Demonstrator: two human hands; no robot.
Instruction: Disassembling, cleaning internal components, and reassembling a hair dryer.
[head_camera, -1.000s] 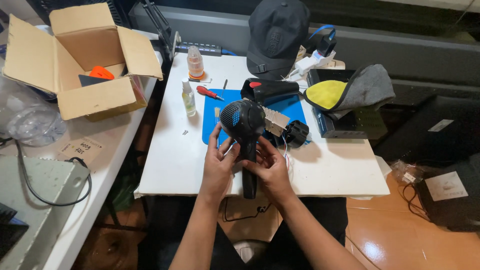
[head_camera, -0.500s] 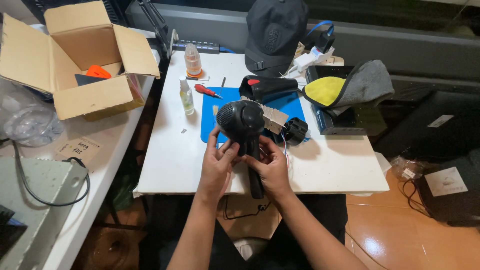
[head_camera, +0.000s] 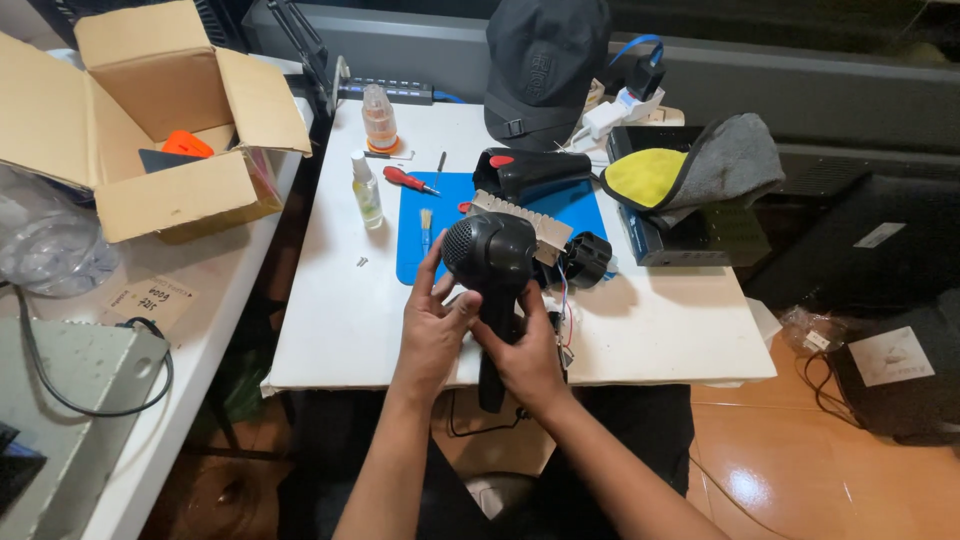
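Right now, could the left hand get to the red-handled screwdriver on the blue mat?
Probably yes. The left hand grips the black hair dryer along with the right hand, so it must let go first. The red-handled screwdriver lies uncovered on the blue mat, with only a small brush between.

Cardboard box (head_camera: 150, 120): far left, on the side table; brown, flaps open
Paper note (head_camera: 150, 298): left, near side of the box; tan, rectangular, handwritten marks
White label (head_camera: 890, 355): right, on a dark bag on the floor; rectangular
Second white label (head_camera: 880, 235): right, farther back; small, slanted
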